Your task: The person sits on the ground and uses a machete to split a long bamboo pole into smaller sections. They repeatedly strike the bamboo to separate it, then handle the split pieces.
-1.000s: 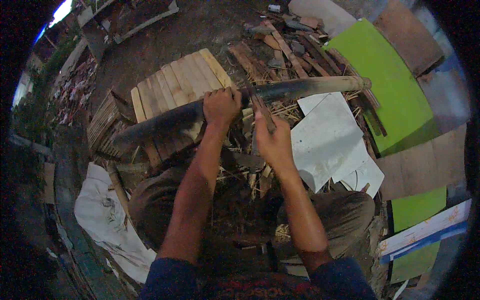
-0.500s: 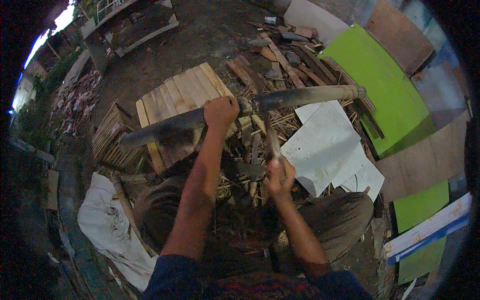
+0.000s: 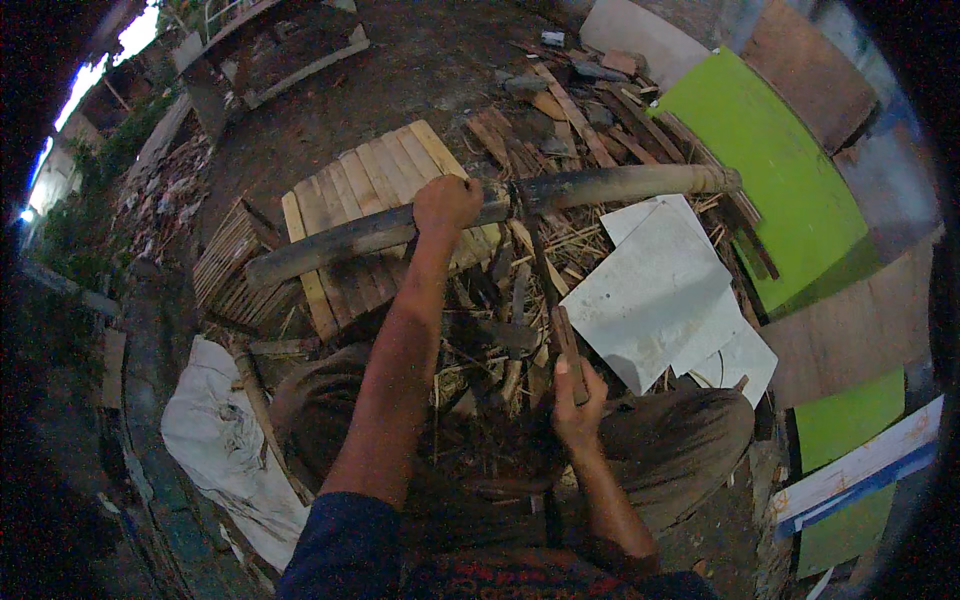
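A thick, dark grey bamboo pole (image 3: 640, 183) lies crosswise in front of me, its left part over a slatted wooden panel. My left hand (image 3: 447, 205) is closed around it, left of its middle. My right hand (image 3: 580, 400) grips the wooden handle of a long knife (image 3: 545, 262), whose narrow dark blade points away from me. The blade's far end meets the pole just right of my left hand, at a dark mark; whether it has cut in, I cannot tell. Split sticks and chips lie beneath, between my bent knees.
The slatted wooden panel (image 3: 365, 190) lies ahead to the left, beside a slatted crate (image 3: 232, 262). White sheets (image 3: 650, 290) and a green board (image 3: 770, 170) are on the right. Scrap wood (image 3: 575, 115) is heaped beyond the pole. A white sack (image 3: 225, 430) lies by my left knee.
My right hand has moved slightly down and toward me, and the knife has turned so its dark narrow blade shows. My left hand keeps its hold on the bamboo pole.
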Demonstrator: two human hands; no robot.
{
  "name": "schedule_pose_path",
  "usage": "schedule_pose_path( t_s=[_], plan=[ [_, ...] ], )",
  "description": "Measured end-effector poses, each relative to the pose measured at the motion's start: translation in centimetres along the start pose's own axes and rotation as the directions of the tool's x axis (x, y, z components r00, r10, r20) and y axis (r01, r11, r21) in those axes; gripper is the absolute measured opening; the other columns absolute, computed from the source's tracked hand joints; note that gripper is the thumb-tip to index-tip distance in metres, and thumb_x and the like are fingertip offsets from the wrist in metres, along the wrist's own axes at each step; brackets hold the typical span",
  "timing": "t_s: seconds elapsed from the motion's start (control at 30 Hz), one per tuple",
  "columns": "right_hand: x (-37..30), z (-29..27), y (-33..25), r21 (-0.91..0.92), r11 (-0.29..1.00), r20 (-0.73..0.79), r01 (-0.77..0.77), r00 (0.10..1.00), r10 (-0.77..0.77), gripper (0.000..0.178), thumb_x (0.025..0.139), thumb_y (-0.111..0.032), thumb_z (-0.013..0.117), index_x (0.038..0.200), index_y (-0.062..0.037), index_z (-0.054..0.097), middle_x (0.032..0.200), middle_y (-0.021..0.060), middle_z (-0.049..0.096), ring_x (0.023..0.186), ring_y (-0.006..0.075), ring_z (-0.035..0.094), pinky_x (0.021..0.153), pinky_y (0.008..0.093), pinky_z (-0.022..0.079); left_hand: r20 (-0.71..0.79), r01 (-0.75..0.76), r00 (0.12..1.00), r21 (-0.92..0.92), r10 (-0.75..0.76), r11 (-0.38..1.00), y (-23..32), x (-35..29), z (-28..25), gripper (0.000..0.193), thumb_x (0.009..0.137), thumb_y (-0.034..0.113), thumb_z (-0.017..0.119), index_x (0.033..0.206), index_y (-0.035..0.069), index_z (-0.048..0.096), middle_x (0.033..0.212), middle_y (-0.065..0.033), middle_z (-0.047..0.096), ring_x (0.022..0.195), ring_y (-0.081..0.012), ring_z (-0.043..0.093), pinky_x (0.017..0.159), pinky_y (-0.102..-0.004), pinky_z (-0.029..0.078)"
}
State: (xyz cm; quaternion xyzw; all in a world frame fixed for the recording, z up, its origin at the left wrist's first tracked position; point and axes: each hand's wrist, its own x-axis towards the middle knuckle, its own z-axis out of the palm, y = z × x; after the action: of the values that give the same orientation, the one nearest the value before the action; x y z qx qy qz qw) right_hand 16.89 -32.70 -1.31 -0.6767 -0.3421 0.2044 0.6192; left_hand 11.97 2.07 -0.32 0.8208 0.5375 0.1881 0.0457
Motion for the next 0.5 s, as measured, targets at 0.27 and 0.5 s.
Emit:
schedule_pose_path(
  t_s=[0.27, 0.5],
  plan=[
    [0.1, 0.4, 0.8, 0.029, 0.999, 0.061, 0.043, 0.997, -0.044, 0.026, 0.099, -0.026, 0.061, 0.095, -0.0005, 0.064, 0.067, -0.0024, 0.051, 0.061, 0.007, 0.044, 0.055, 0.0272, 0.035, 0.022, 0.077, 0.997, 0.0, -0.077, 0.997, 0.5, 0.9, -0.7, 0.052, 0.089, 0.047, 0.054, 0.085, -0.001, 0.074, 0.083, -0.0228, 0.071, 0.08, -0.0397, 0.07, 0.074, -0.049, 0.056],
    [0.2, 0.8, 1.3, 0.03, 0.99, -0.044, 0.139, 0.989, -0.138, 0.019, 0.095, -0.021, 0.064, 0.097, -0.0019, 0.066, 0.066, 0.0007, 0.058, 0.058, 0.0077, 0.052, 0.052, 0.0278, 0.041, -0.008, 0.058, 0.998, -0.073, -0.058, 0.996, 0.1, 2.6, -0.5, 0.047, 0.088, 0.044, 0.057, 0.086, 0.0, 0.073, 0.087, -0.0217, 0.071, 0.082, -0.0398, 0.07, 0.076, -0.049, 0.056]
  ],
)
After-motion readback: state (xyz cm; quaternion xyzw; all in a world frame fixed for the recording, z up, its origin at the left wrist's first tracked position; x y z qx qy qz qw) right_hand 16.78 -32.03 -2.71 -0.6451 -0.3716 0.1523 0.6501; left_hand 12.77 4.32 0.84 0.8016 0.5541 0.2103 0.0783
